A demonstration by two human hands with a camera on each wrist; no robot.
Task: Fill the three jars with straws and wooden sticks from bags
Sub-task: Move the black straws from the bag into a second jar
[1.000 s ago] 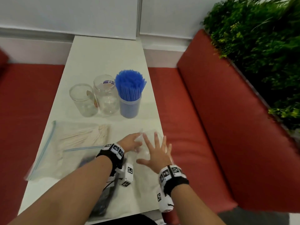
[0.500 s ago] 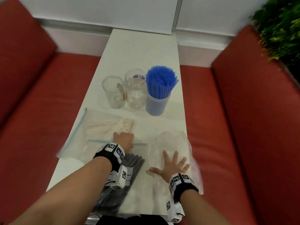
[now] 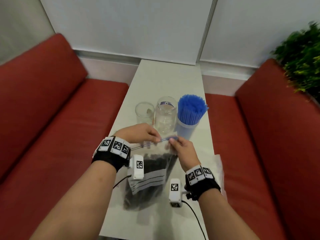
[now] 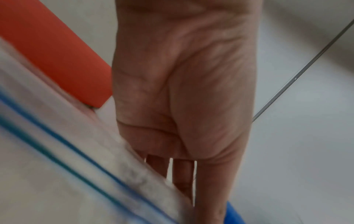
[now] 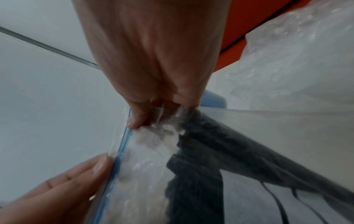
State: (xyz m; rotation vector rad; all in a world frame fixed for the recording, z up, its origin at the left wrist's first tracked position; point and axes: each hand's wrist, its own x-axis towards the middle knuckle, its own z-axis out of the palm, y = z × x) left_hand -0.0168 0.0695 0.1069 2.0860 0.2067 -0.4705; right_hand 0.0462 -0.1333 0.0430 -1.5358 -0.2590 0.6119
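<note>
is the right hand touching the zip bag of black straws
Touching. In the right wrist view the right hand pinches the bag of black straws at its blue zip edge, thumb pressed on the plastic. The head view shows the same pinch.

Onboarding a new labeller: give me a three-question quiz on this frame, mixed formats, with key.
1. True or false: both empty glass jars stand left of the jar of blue straws.
2. Multiple choice: the left hand and right hand both pinch which part of the bag of black straws? A) bottom corner B) zip strip at its top C) white label
3. Fill in: the bag's contents are ____ in colour.

Key: 1 true; 2 B; 3 black.
</note>
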